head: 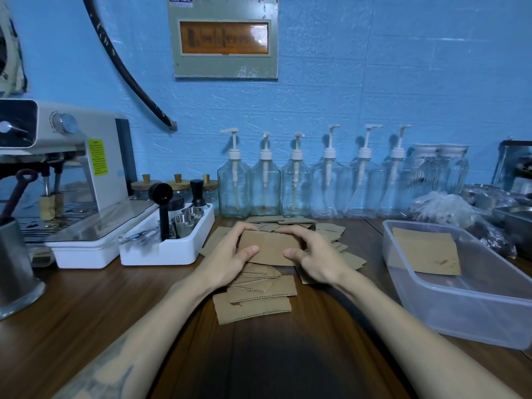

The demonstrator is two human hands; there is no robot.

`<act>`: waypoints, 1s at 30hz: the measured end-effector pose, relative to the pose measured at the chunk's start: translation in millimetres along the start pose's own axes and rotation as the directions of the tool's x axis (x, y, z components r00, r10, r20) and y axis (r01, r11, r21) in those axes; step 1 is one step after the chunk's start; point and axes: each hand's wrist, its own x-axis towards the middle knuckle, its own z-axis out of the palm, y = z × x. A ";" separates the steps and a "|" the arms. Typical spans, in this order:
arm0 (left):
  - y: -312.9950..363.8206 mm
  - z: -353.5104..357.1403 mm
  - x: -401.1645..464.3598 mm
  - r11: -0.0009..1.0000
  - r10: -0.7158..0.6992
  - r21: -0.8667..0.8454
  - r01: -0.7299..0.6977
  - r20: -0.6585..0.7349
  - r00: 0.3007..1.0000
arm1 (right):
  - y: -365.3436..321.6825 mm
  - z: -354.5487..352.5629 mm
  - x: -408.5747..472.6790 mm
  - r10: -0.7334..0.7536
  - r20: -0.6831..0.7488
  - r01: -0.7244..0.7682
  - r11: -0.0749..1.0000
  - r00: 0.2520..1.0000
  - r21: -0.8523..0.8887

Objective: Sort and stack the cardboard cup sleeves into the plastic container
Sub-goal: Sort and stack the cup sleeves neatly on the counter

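A small bundle of cardboard cup sleeves sits at the centre of the frame, gripped at its ends by both hands: the left hand curls round its left end, the right hand round its right end, thumbs on the near face. Beneath and around them a loose pile of sleeves is scattered over the wooden worktop. At the right, a clear plastic container holds a flat stack of sleeves. Behind, along the blue wall, stand pump bottles; a white tool tray and a coffee machine are at the left.
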 end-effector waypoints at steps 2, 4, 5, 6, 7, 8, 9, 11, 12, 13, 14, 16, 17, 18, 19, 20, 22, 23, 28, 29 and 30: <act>0.8 -1.3 1.3 0.999 0.002 -0.036 -0.002 -0.015 1.000 | 1.2 -4.5 1.7 0.006 -0.012 -0.006 1.000 1.000 0.009; 1.1 -6.0 3.3 0.999 -0.019 -0.046 0.017 -0.046 0.999 | 4.1 -10.0 2.8 0.029 -0.045 -0.028 1.000 0.999 0.014; 0.1 -9.6 4.4 0.998 -0.043 -0.059 0.039 -0.070 0.997 | 6.2 -13.0 2.9 0.045 -0.068 -0.044 0.999 0.997 0.010; -1.2 -13.8 5.0 0.996 -0.069 -0.062 0.063 -0.100 0.993 | 8.7 -16.2 2.6 0.063 -0.091 -0.062 0.998 0.994 0.005; -2.7 -17.7 5.3 0.995 -0.089 -0.045 0.083 -0.131 0.987 | 11.3 -19.1 2.1 0.080 -0.110 -0.081 0.997 0.991 -0.003; -4.2 -20.8 4.9 0.995 -0.099 -0.013 0.098 -0.151 0.983 | 13.8 -21.7 1.3 0.097 -0.126 -0.100 0.995 0.987 -0.014; -6.4 -23.1 3.9 0.993 -0.099 0.041 0.106 -0.152 0.983 | 15.8 -23.6 0.4 0.114 -0.138 -0.119 0.993 0.984 -0.026; -12.3 -24.4 1.8 0.965 -0.078 0.245 0.096 -0.079 0.994 | 18.8 -25.7 -0.8 0.139 -0.150 -0.147 0.988 0.979 -0.047; -15.4 -23.2 0.7 0.930 -0.087 0.357 0.086 -0.014 0.996 | 19.8 -26.1 -0.9 0.147 -0.151 -0.157 0.986 0.978 -0.057; -17.9 -21.8 -0.3 0.896 -0.118 0.434 0.089 0.041 0.992 | 20.6 -26.3 -0.9 0.153 -0.148 -0.164 0.984 0.977 -0.067; -19.0 -20.9 -1.1 0.875 -0.160 0.473 0.106 0.076 0.984 | 21.1 -26.3 -0.8 0.159 -0.143 -0.171 0.982 0.977 -0.076; -20.1 -20.6 -1.1 0.858 -0.213 0.495 0.138 0.098 0.972 | 20.9 -26.0 -1.0 0.169 -0.132 -0.180 0.980 0.977 -0.082; -20.3 -20.6 -0.8 0.851 -0.219 0.507 0.138 0.103 0.970 | 20.6 -25.7 -1.2 0.171 -0.132 -0.183 0.980 0.976 -0.082; -20.1 -20.5 -0.7 0.844 -0.218 0.520 0.132 0.107 0.970 | 20.3 -25.7 -1.4 0.172 -0.133 -0.184 0.979 0.976 -0.082; -19.2 -20.5 -0.8 0.838 -0.217 0.530 0.127 0.110 0.970 | 20.0 -25.5 -1.8 0.172 -0.135 -0.184 0.979 0.976 -0.083; -18.0 -20.6 -0.9 0.837 -0.218 0.532 0.127 0.112 0.969 | 19.6 -25.5 -2.1 0.172 -0.136 -0.184 0.979 0.976 -0.085; -15.6 -20.9 -1.5 0.845 -0.233 0.516 0.144 0.112 0.966 | 18.9 -25.6 -2.7 0.168 -0.137 -0.182 0.979 0.976 -0.095; -14.3 -21.0 -1.9 0.849 -0.244 0.505 0.155 0.114 0.963 | 18.6 -25.4 -3.0 0.165 -0.137 -0.180 0.979 0.977 -0.098; -11.5 -20.9 -3.7 0.862 -0.283 0.468 0.196 0.124 0.951 | 17.1 -24.6 -4.1 0.163 -0.137 -0.178 0.979 0.977 -0.103; -11.5 -21.1 -3.8 0.867 -0.283 0.457 0.200 0.122 0.951 | 16.9 -24.5 -4.3 0.163 -0.136 -0.178 0.978 0.977 -0.106; -11.5 -21.2 -3.9 0.871 -0.280 0.449 0.199 0.120 0.953 | 16.7 -24.5 -4.4 0.162 -0.136 -0.177 0.978 0.977 -0.107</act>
